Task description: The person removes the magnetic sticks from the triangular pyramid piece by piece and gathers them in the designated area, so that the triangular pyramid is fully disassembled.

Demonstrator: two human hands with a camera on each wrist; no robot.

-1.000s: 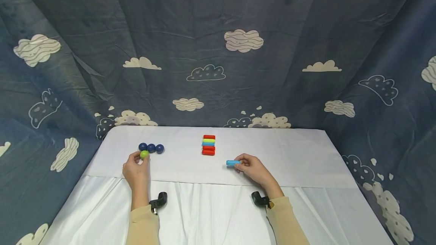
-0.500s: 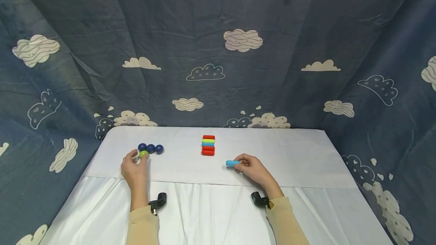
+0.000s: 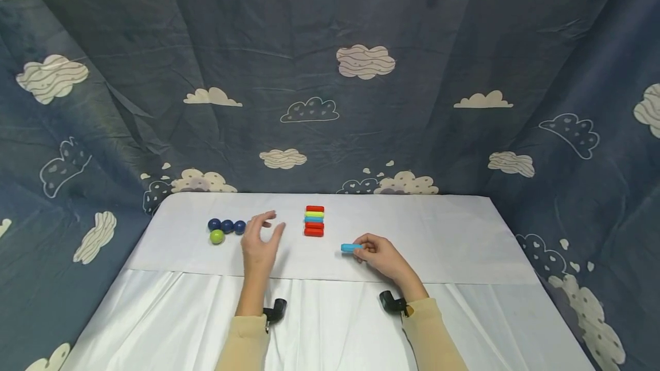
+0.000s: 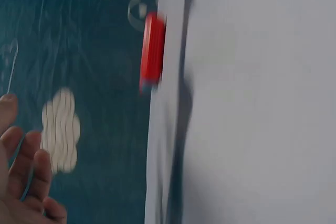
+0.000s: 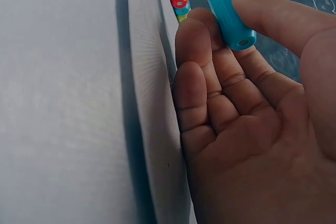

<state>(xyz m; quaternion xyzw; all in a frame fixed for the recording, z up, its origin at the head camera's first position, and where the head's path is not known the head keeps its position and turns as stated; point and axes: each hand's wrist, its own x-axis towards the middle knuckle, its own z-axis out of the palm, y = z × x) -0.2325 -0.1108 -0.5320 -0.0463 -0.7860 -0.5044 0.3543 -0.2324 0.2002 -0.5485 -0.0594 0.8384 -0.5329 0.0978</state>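
Note:
My right hand (image 3: 378, 253) pinches a light-blue magnetic stick (image 5: 226, 11) between thumb and fingertips. The stick is short and ribbed, with a small metal dot in its end. My left hand (image 3: 260, 242) is over the table with thumb and fingers spread apart, nothing between them. Left of it, three dark-blue balls (image 3: 227, 226) lie in a row, and a green ball (image 3: 217, 236) sits in front of the leftmost one. To its right lies a row of magnetic sticks (image 3: 314, 221), side by side: several red, one yellow-green, one blue.
A white cloth covers the table (image 3: 412, 222), with a fold line (image 3: 330, 279) toward the front. Behind and at both sides hangs a dark-blue curtain (image 3: 309, 73) with cloud prints. Each wrist carries a small black camera (image 3: 275, 310).
My left hand has let go of the green ball, which stays by the blue balls, and has moved right toward the stick row. The right hand keeps its place with the blue stick.

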